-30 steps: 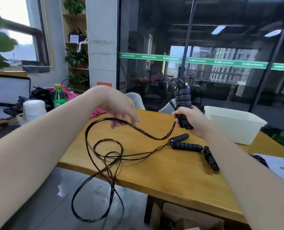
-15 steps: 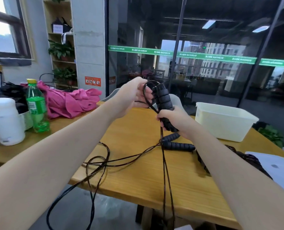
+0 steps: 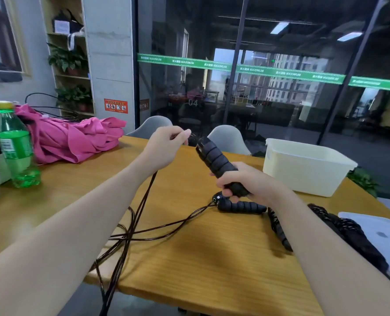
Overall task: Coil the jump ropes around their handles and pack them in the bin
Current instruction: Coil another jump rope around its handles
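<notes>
The right hand (image 3: 244, 183) grips 2 handles (image 3: 216, 161) upright above the table (image 3: 189, 258); the left hand (image 3: 166, 147) pinches the rope (image 3: 143, 201) beside their tops. Keep the rope taut and lay turns close together. The bin (image 3: 303, 174) waits nearby.

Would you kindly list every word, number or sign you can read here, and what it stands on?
"MAXIMUM", repeated: green band across the glass wall.
"04": dark glass wall.
Orange wall notice: too small to read.
Green plastic bottle's label: blurred.
Shelf paper sheet: unreadable.
</notes>
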### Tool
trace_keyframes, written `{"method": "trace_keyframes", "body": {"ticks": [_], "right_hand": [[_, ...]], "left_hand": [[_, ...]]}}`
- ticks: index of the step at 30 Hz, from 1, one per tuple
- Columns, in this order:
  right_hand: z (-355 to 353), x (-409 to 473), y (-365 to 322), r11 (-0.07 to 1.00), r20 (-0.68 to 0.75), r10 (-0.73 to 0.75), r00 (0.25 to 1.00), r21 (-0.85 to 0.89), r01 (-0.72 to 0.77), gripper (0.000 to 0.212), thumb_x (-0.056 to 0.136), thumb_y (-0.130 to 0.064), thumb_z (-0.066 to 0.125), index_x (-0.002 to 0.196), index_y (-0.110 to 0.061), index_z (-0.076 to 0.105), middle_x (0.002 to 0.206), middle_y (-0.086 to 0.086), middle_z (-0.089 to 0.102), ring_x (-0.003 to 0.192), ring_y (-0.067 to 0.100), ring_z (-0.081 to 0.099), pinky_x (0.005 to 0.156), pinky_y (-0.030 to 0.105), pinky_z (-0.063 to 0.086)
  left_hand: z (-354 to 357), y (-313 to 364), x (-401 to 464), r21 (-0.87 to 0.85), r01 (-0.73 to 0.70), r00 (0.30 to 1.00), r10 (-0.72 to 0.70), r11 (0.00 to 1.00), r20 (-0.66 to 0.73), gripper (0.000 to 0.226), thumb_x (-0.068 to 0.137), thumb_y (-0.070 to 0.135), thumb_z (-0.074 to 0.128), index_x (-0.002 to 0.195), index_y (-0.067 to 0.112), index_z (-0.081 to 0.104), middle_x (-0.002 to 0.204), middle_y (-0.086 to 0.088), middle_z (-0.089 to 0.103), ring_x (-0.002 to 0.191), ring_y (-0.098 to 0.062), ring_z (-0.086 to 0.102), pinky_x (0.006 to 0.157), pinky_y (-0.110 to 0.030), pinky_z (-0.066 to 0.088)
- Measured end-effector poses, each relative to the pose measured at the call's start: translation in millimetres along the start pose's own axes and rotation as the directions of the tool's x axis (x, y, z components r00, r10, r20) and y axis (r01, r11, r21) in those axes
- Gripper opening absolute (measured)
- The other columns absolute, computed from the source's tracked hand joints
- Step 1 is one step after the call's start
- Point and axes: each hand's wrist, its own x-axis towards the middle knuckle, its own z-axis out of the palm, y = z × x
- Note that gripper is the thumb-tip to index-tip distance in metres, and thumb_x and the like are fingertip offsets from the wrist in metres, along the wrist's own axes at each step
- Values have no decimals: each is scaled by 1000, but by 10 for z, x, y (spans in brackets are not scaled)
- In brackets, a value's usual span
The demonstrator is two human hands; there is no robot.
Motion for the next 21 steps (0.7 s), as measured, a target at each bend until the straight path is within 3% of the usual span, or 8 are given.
{"method": "trace_keyframes", "body": {"ticks": [4,7,12,17,21], "right_hand": [[-31,111,226,993,38,33,999,108,-37,54,85,-9,66,135,3,52,76,0,51,60,11,44,50,24,32],[-17,238,448,989,14,62,998,137,-63,61,79,-11,69,134,6,51,79,5,49,65,15,47,55,28,37],[-75,415,663,947,105,62,993,307,-92,62,66,-12,67,126,0,56,86,11,54,72,23,52,62,34,44],[-57,480,854,925,167,78,983,356,-134,62,71,-7,58,132,3,57,95,17,55,78,27,54,67,37,49],[-129,495,894,917,240,93,966,358,-177,69,71,-8,57,137,10,51,101,21,60,89,35,61,81,46,57]], "left_hand": [[171,-297,105,-146,72,995,-61,987,79,39,107,47,47,91,21,71,60,5,44,52,-4,39,51,-22,34],[296,-475,151,-188,89,986,-59,978,158,35,105,48,50,94,27,75,58,9,42,51,-5,37,51,-21,32],[512,-637,205,-285,144,981,-99,948,166,48,103,54,52,78,16,68,66,-6,36,55,-10,34,53,-24,31],[669,-827,121,-402,177,978,-115,899,174,41,104,42,56,71,19,58,61,-1,36,53,-12,33,49,-22,30],[725,-931,60,-418,202,971,-126,886,203,42,106,36,53,67,20,53,62,2,39,55,-11,34,50,-21,30]]}}
